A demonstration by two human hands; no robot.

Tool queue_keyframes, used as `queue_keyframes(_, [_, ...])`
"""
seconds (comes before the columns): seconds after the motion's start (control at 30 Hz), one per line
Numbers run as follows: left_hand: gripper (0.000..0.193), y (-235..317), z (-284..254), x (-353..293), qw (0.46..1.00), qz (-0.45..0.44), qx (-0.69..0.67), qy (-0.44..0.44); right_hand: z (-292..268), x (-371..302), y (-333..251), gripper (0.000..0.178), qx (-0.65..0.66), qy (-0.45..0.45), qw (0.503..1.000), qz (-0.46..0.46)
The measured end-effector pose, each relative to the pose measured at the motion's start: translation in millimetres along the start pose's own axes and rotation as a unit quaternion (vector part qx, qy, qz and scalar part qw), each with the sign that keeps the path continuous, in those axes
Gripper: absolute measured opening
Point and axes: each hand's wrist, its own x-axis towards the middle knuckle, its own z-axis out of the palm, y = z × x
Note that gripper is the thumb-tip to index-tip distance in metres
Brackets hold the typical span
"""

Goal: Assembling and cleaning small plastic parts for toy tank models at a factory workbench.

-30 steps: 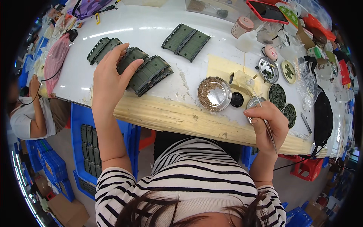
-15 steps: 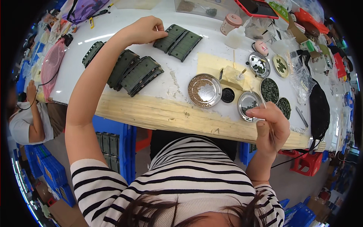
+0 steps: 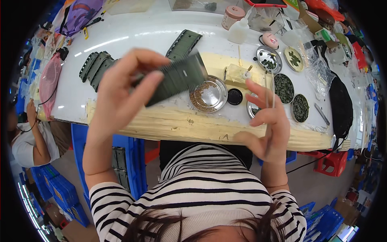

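Observation:
My left hand (image 3: 121,88), blurred, grips a dark green ribbed plastic panel (image 3: 177,78), tilted above the table's front part. My right hand (image 3: 274,125) is raised with fingers spread, a thin tweezers-like tool (image 3: 266,86) lodged in it. That hand partly hides a small metal dish (image 3: 250,109) of green bits. Another green panel (image 3: 183,44) lies beyond the held one; several more are piled behind my left hand, the pile (image 3: 96,68) partly covered. Between my hands sit a metal dish (image 3: 214,97) of brown granules and a black round cap (image 3: 234,97).
A yellow-wrapped block (image 3: 236,76) stands beyond the cap. Round containers of dark green pieces (image 3: 284,88), a grey tool (image 3: 321,114) and a black strap bag (image 3: 340,109) lie to the right. A squeeze bottle (image 3: 238,32) stands farther back. Another person (image 3: 34,143) is at far left.
My left hand has taken one panel from the far pair and brought it nearer, over the table. My right hand has lifted off the small dish, and its fingers have spread.

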Motion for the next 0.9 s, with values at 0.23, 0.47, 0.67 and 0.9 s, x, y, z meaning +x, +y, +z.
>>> queue_keyframes(0.23, [0.043,7,45,-46,0.95,-0.148,-0.263,-0.077,12,-5,-4,0.035,-0.012,-0.141,0.988,-0.066])
queue_keyframes(0.47, [0.077,2,121,-58,0.757,-0.169,-0.631,0.023,23,-18,0,0.045,-0.112,-0.025,0.989,-0.089])
queue_keyframes(0.67, [0.037,-6,116,-50,0.739,-0.217,-0.629,0.101,-5,-24,11,0.042,-0.107,0.036,0.993,-0.038])
queue_keyframes(0.9, [0.034,-8,116,-48,0.758,-0.245,-0.59,0.131,-49,-36,28,0.022,-0.076,0.101,0.978,0.167])
